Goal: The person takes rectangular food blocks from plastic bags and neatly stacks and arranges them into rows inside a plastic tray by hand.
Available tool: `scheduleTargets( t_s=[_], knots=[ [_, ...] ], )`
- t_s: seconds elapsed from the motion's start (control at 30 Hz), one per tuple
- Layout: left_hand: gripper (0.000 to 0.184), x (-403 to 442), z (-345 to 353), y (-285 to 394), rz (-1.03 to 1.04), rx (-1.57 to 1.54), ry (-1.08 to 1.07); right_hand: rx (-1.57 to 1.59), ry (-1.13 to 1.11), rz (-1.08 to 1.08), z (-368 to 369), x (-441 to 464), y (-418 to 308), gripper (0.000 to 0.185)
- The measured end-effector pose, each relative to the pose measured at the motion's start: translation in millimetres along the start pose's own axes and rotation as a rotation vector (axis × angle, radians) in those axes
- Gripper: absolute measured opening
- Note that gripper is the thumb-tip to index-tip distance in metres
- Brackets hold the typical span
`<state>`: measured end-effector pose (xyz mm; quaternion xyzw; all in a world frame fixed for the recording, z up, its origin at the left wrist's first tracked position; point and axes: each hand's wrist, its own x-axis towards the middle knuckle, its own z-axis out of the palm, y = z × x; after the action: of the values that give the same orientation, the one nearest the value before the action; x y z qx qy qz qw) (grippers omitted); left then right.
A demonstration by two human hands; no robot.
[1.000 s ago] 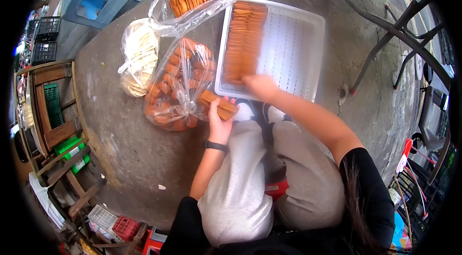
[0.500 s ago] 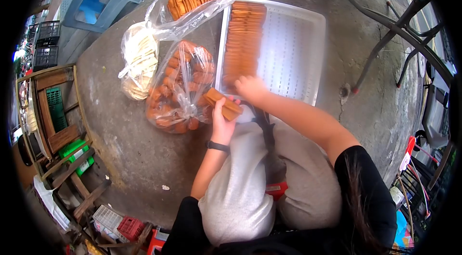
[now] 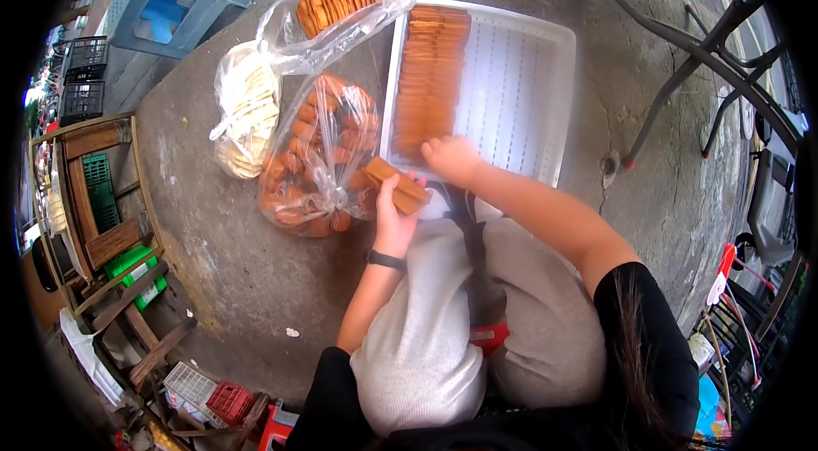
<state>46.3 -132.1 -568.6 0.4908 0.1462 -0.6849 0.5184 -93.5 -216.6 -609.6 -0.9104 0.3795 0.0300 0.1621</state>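
My left hand (image 3: 397, 217) is wrapped round a small stack of brown slabs (image 3: 394, 184) that look like pressed tofu, held just off the near left corner of a white plastic tray (image 3: 521, 102). Along the tray's left side runs a long row of similar brown slabs (image 3: 430, 68), packed on edge. My right hand (image 3: 452, 160) is at the near end of that row with its fingers curled; what they hold, if anything, is hidden. Beside my left hand lies a knotted clear bag of brown pieces (image 3: 319, 153).
Beyond it are a clear bag of orange-brown slabs (image 3: 339, 8) and a bag of pale slices (image 3: 247, 110). A blue plastic stool (image 3: 175, 0) stands at the far left, a wooden frame (image 3: 102, 212) at left. Dark metal legs (image 3: 660, 25) reach in from the right.
My right hand has shifted very slightly at the near end of the row. My left hand keeps its hold on the stack, nearly still.
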Motion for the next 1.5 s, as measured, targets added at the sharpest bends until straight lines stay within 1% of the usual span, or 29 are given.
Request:
scheduleTargets(
  t_s=[0.07, 0.23, 0.33, 0.43, 0.53, 0.63, 0.67, 0.77, 0.8, 0.9, 0.93, 0.97, 1.0, 1.03, 1.07, 1.2, 1.27, 1.33, 1.43, 1.5],
  knots=[
    [0.022, 0.2, -0.2, 0.2, -0.002, 0.004, -0.010, -0.009, -0.017, 0.018, 0.7, 0.9, -1.6, 0.011],
    [0.022, 0.1, -1.1, -1.3, -0.005, 0.005, -0.014, 0.138, -0.098, 0.081, -9.0, 2.6, -6.8, 0.016],
    [0.021, -2.6, 1.4, -1.4, -0.015, 0.016, 0.008, 0.244, -0.051, 0.054, -14.5, 6.9, -7.0, 0.015],
    [0.021, -2.6, 1.1, -1.0, -0.022, 0.018, 0.008, 0.187, -0.056, 0.100, -6.6, 15.6, -9.7, 0.015],
    [0.021, -3.0, 1.4, 0.5, -0.019, 0.019, -0.005, 0.164, 0.002, 0.165, -7.1, 16.5, -11.4, 0.014],
    [0.022, -3.0, 1.1, 1.3, -0.022, 0.016, 0.017, 0.110, 0.086, 0.254, 11.3, 14.4, -3.6, 0.020],
    [0.022, -3.2, 0.7, 1.4, -0.025, 0.011, 0.026, 0.124, 0.089, 0.295, 18.5, 12.7, 2.0, 0.032],
    [0.022, -2.9, 1.1, 2.1, -0.034, -0.006, 0.046, 0.259, -0.133, 0.530, -7.8, 5.5, 9.1, 0.044],
    [0.021, -2.7, 1.0, 2.1, -0.038, -0.011, 0.048, 0.325, -0.159, 0.599, -10.7, 2.6, 10.9, 0.052],
    [0.021, -3.0, 1.4, 2.1, -0.041, -0.016, 0.047, 0.479, -0.206, 0.785, -8.6, -5.2, 8.4, 0.056],
    [0.021, -3.2, 1.9, 1.9, -0.041, -0.015, 0.045, 0.603, -0.175, 0.704, 20.0, -4.9, 14.7, 0.056],
    [0.021, -3.5, 2.1, 1.5, -0.041, -0.015, 0.038, 0.726, -0.143, 0.622, 72.0, -3.1, 24.6, 0.056],
    [0.021, -3.6, 2.4, 1.3, -0.041, -0.013, 0.032, 0.782, -0.111, 0.578, 86.2, -2.5, 26.0, 0.055],
    [0.020, -3.7, 2.6, 1.0, -0.041, -0.011, 0.025, 0.839, -0.082, 0.533, 91.4, -1.1, 25.3, 0.054],
    [0.020, -3.6, 2.8, 0.5, -0.046, -0.012, 0.024, 0.832, -0.053, 0.528, 97.1, -0.2, 21.1, 0.053],
    [0.021, -1.5, 0.2, -1.1, -0.060, 0.002, -0.007, 0.906, -0.011, 0.514, 103.1, -4.1, 22.1, 0.048],
    [0.022, -0.9, -1.8, -1.8, -0.049, 0.025, -0.017, 0.872, 0.054, 0.542, 106.8, -11.3, 24.0, 0.046],
    [0.023, -1.3, -1.2, -2.0, -0.026, 0.063, -0.010, 0.721, 0.186, 0.642, 25.3, -25.0, 5.2, 0.043],
    [0.027, -0.3, -1.3, -4.1, 0.029, 0.162, -0.064, 1.131, 0.018, 0.481, -26.1, -30.7, -12.8, 0.042],
    [0.028, 1.5, -2.0, -6.3, 0.080, 0.220, -0.153, 1.117, -0.066, 0.350, -54.6, -34.3, -28.7, 0.044]
  ],
)
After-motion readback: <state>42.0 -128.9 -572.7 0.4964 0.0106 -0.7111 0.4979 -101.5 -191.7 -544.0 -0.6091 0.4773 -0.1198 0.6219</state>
